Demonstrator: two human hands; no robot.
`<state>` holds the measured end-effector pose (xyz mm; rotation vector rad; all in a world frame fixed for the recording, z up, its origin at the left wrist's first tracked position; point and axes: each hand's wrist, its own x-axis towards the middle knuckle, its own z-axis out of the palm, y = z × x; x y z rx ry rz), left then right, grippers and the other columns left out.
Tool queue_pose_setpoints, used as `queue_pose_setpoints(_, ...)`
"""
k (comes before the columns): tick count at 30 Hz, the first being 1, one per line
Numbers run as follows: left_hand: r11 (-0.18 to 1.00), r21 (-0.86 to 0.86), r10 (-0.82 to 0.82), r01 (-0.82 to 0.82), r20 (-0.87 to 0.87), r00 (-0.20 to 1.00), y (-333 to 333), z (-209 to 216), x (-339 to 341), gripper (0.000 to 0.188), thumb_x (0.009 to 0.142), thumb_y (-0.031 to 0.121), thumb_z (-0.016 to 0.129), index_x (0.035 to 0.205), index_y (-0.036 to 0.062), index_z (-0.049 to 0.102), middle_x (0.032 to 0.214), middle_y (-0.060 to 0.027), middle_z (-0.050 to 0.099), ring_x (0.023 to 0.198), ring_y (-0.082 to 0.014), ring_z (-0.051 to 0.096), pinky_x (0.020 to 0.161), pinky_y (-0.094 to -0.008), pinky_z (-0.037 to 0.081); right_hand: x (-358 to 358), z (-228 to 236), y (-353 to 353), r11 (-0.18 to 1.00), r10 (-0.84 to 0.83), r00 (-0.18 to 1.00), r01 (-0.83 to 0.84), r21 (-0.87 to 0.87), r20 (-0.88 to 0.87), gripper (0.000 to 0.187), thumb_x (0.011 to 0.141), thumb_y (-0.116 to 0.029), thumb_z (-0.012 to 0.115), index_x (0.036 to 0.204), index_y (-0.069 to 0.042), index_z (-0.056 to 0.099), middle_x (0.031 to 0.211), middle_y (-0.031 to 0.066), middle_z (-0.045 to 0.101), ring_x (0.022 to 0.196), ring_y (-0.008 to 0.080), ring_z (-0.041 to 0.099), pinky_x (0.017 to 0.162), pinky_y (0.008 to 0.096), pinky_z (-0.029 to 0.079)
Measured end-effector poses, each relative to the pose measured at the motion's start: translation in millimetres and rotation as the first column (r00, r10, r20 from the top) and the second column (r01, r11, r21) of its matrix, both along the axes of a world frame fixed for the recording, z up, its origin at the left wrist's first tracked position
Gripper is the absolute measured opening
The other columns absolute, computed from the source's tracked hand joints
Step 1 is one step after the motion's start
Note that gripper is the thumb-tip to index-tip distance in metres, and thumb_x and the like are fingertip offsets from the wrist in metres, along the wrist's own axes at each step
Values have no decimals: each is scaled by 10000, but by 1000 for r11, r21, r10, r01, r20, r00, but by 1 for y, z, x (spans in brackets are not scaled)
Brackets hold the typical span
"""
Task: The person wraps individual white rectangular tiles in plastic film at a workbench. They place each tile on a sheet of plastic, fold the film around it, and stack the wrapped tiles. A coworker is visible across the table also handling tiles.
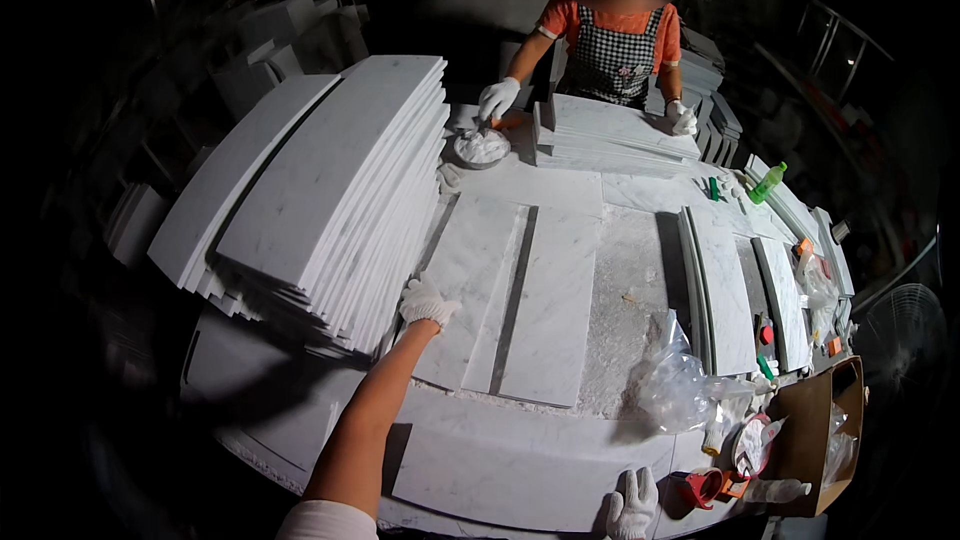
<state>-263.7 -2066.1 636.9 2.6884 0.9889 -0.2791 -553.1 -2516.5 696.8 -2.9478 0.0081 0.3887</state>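
Note:
My left hand [430, 303], in a white knit glove, is at the left long edge of a grey-veined white marble slab [475, 270]. Its thumb lies on the slab's face and its fingers bend over the edge, partly hidden. A second marble slab [550, 305] lies to the right, past a narrow dark gap. At the front edge of the table, my right hand [632, 506], also gloved, rests with fingers stretched and apart. It is beside a long marble slab [490, 480] and a red cup [700, 487], holding nothing.
Tall stacks of slabs [330, 170] rise at the left. Across the table a person [610, 50] in a checked apron holds a tool in a bowl of white paste [482, 147]. At right are a plastic bag [680, 380], a cardboard box [815, 420], a green bottle [768, 183] and a fan [900, 335].

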Motion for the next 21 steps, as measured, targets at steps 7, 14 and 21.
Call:
queue_pose_setpoints(7,997,-63,32,-36,-71,997,10,-8,19,1042,587,523,856,1387,66,369,1356,-166,505,1237,-332,522,937,-458,509,-1,-1,-5,1000,1,998,-3,25,68,522,968,-421,472,1439,-194,467,1537,142,349,1298,404,449,1063,454,409)
queue_pose_setpoints(14,993,-47,100,-107,-129,987,13,-20,29,1231,522,574,883,1454,29,292,1380,-181,505,1230,-312,548,971,-435,500,-5,-11,-12,999,47,991,-43,-33,127,522,974,-450,440,1446,-227,458,1550,104,340,1261,377,499,1025,448,445)
queue_pose_setpoints(21,991,-82,96,-104,-95,991,37,-47,34,1242,490,570,901,1432,3,323,1383,-182,518,1216,-296,572,974,-420,504,-2,-18,-14,999,33,995,-35,13,96,523,972,-449,436,1448,-233,456,1554,91,339,1222,366,536,942,456,489)
